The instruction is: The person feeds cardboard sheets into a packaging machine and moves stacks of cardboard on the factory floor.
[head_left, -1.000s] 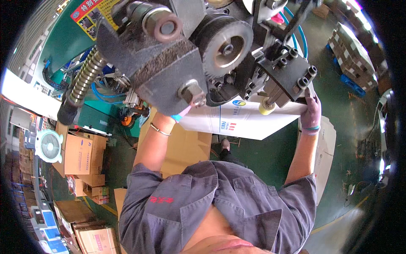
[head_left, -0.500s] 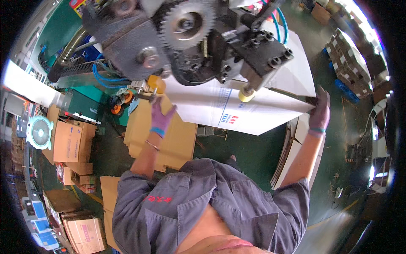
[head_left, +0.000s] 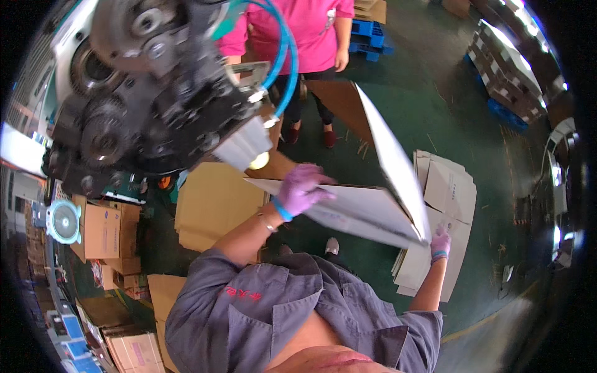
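A white-faced cardboard carton [head_left: 364, 208], brown inside, hangs partly opened out in front of me, its panels forming a V with the fold at the right. My left hand [head_left: 303, 189], in a purple glove, grips the upper edge of the near panel. At the folded corner is my gloved right hand [head_left: 440, 241], its fingers closed at the carton's edge and partly blurred. Just beyond the left hand stands a dark machine head [head_left: 155, 105] with gears, blue hoses and a yellow roller [head_left: 259, 161]. The carton's far left part runs behind this machine.
A person in a pink shirt [head_left: 305, 37] stands across from me beyond the carton. Flat white carton blanks [head_left: 451, 193] are stacked at right, brown cardboard sheets [head_left: 217, 205] at left. Boxes [head_left: 102, 230] and a fan [head_left: 63, 221] are farther left; a loaded pallet [head_left: 507, 71] stands far right.
The carton has come away from the machine head toward me and its panels have spread apart. My left hand has moved right onto its edge; my right hand is lower. The view has shifted.
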